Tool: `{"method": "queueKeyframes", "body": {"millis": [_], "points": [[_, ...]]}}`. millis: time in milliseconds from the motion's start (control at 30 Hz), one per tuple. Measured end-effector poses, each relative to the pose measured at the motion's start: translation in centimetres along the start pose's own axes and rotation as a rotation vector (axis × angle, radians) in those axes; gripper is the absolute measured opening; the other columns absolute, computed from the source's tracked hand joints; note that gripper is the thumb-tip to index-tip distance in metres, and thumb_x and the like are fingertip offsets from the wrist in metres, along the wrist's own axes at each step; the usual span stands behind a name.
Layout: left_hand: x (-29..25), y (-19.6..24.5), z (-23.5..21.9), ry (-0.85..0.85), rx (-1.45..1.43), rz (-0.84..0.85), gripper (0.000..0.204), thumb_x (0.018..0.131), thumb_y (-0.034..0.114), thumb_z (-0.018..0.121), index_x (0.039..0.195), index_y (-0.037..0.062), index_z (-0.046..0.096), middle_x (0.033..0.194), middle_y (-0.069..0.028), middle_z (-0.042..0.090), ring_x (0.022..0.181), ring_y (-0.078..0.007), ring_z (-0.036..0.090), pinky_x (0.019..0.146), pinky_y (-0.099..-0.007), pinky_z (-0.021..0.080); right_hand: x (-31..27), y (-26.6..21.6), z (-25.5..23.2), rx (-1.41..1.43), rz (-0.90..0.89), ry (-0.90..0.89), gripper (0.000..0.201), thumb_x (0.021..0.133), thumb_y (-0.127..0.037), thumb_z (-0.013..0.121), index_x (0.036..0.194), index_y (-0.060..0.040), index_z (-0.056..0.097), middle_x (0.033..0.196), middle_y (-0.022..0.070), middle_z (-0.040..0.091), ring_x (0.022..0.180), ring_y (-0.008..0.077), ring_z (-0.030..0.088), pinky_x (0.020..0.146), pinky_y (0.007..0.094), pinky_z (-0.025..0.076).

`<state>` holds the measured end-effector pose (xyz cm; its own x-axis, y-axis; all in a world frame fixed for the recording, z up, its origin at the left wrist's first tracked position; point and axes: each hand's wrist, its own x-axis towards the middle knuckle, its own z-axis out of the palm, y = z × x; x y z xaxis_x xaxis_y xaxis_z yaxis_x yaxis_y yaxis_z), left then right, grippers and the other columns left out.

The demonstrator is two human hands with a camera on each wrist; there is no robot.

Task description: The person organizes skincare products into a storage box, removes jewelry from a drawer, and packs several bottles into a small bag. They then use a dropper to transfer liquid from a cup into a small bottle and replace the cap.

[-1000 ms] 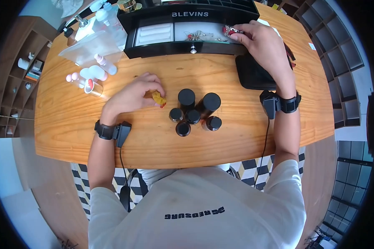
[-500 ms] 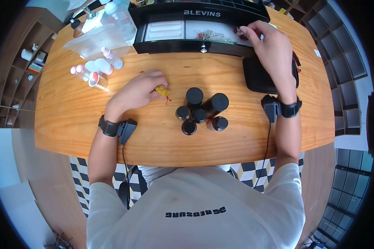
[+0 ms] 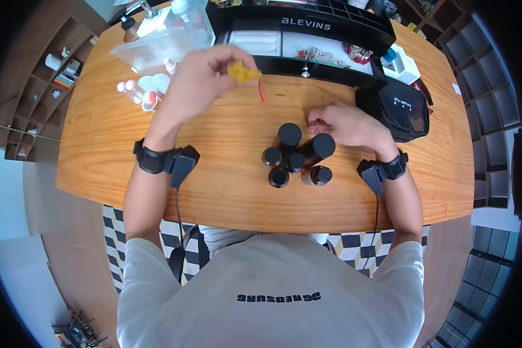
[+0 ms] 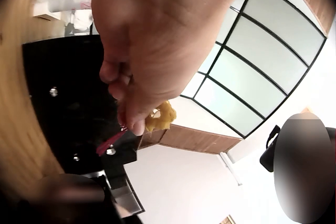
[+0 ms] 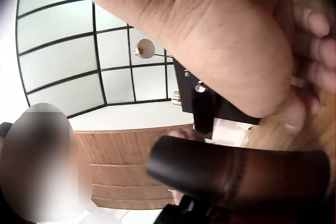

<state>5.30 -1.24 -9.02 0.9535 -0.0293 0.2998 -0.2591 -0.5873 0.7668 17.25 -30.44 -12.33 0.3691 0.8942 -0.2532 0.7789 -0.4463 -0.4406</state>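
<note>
Stowing, by the look: left hand [image 3: 198, 81] pinches yellow ornament [image 3: 243, 72] near open drawer [image 3: 342, 76]; right hand [image 3: 352, 126] loosely curled, seemingly empty. Next: likely lowering, then release.

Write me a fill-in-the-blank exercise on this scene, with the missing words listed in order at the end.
1. The small item in the left hand is mostly ____ in color, with a red strand hanging from it.
2. The black-capped bottles stand close together in a group of ____.
3. The lettering on the front of the black box reads ____.
4. The red jewelry piece lies inside the open ____.

Missing words: yellow; six; BLEVINS; drawer.
</note>
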Motion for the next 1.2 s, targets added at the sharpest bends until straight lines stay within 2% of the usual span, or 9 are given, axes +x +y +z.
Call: {"method": "queueKeyframes", "body": {"millis": [100,200,300,367,433,533,833,1033,1200], "points": [[2.3,2.7,-1.1,0.099,-0.025,0.037,0.028,0.086,-0.013,0.053,0.106,-0.0015,0.069,0.098,-0.0033,0.071,0.084,-0.0093,0.066,0.076,-0.0214,0.053,1.8,1.7,1.6,0.124,-0.060,0.064,0.023,0.100,-0.026,0.065,0.097,-0.0034,0.070,0.077,0.0150,0.070,0.074,0.0318,0.070,0.069,0.0413,0.051],[4.1,2.3,-1.1,0.164,0.079,0.090,0.024,0.088,-0.011,0.057,0.106,-0.0019,0.069,0.098,-0.0041,0.072,0.084,-0.0097,0.068,0.075,-0.0225,0.054,2.6,2.1,2.5,0.501,0.107,0.263,0.023,0.101,-0.022,0.067,0.090,-0.0026,0.068,0.058,0.0052,0.059,0.047,0.0108,0.056,0.052,0.0308,0.042],[5.1,1.0,0.0,0.237,0.194,0.157,0.022,0.088,-0.011,0.062,0.105,-0.0010,0.070,0.097,-0.0043,0.072,0.084,-0.0105,0.068,0.074,-0.0240,0.054,2.9,2.6,3.2,0.565,0.090,0.307,0.023,0.102,-0.023,0.069,0.091,-0.0029,0.066,0.055,-0.0013,0.055,0.047,0.0041,0.045,0.045,0.0262,0.032],[5.4,0.3,0.5,0.259,0.202,0.210,0.021,0.087,-0.011,0.064,0.104,0.0000,0.070,0.096,-0.0043,0.072,0.083,-0.0115,0.068,0.073,-0.0251,0.054,2.8,2.5,3.0,0.567,0.102,0.306,0.023,0.102,-0.023,0.068,0.090,-0.0024,0.067,0.056,0.0013,0.057,0.048,0.0063,0.050,0.048,0.0279,0.036],[5.5,0.1,1.1,0.333,0.407,0.341,0.024,0.080,-0.006,0.070,0.101,0.0031,0.072,0.094,-0.0114,0.068,0.076,-0.0299,0.066,0.070,-0.0352,0.054,2.7,2.6,3.3,0.577,0.122,0.303,0.023,0.101,-0.022,0.068,0.090,-0.0020,0.068,0.057,0.0039,0.058,0.049,0.0085,0.055,0.051,0.0296,0.041],[5.7,-0.4,1.4,0.374,0.545,0.396,0.023,0.078,-0.006,0.070,0.099,0.0040,0.072,0.096,-0.0109,0.068,0.081,-0.0334,0.068,0.072,-0.0393,0.055,2.9,3.0,3.6,0.566,0.100,0.331,0.023,0.101,-0.022,0.068,0.089,-0.0020,0.068,0.056,0.0034,0.058,0.049,0.0080,0.054,0.050,0.0297,0.040],[4.3,0.9,0.3,0.280,0.756,0.366,0.035,0.079,-0.007,0.069,0.110,0.0096,0.074,0.111,-0.0060,0.073,0.090,-0.0308,0.070,0.077,-0.0377,0.056,3.0,3.2,4.0,0.610,0.099,0.348,0.021,0.101,-0.019,0.069,0.089,-0.0011,0.068,0.057,0.0036,0.058,0.049,0.0077,0.053,0.050,0.0291,0.039],[4.3,2.7,0.2,0.354,0.816,0.286,0.037,0.082,0.001,0.075,0.117,0.0123,0.071,0.108,-0.0065,0.070,0.093,-0.0288,0.069,0.077,-0.0380,0.055,3.0,3.2,4.0,0.597,0.072,0.340,0.017,0.101,-0.015,0.069,0.093,-0.0013,0.066,0.060,-0.0042,0.052,0.052,0.0020,0.047,0.049,0.0234,0.035],[4.2,2.4,0.1,0.376,0.825,0.230,0.037,0.083,0.006,0.079,0.117,0.0126,0.069,0.102,-0.0070,0.067,0.092,-0.0274,0.068,0.078,-0.0383,0.054,3.0,3.1,3.9,0.595,0.068,0.365,0.020,0.100,-0.017,0.069,0.088,-0.0010,0.067,0.058,0.0034,0.057,0.050,0.0077,0.054,0.050,0.0284,0.040]]}}
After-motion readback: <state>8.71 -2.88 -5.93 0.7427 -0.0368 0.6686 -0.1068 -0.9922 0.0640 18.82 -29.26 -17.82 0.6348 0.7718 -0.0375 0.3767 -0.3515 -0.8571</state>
